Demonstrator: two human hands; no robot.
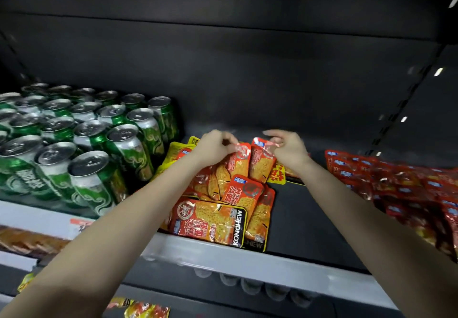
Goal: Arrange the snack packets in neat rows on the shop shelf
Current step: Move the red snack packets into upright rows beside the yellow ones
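Several orange snack packets (224,203) lie in a loose overlapping pile on the dark shelf (309,223), some flat at the front, others leaning upright behind. My left hand (216,146) pinches the top edge of one upright orange packet (238,161). Just to the right, my right hand (285,147) pinches the top of a neighbouring orange packet (260,166). Yellow packets (176,151) stick out behind and left of the pile, partly hidden by my left hand.
Green drink cans (81,139) stand in tight rows on the left. A heap of red snack packets (401,186) fills the right end of the shelf. A bare strip of shelf separates it from the orange pile. A grey price rail (247,260) runs along the front edge.
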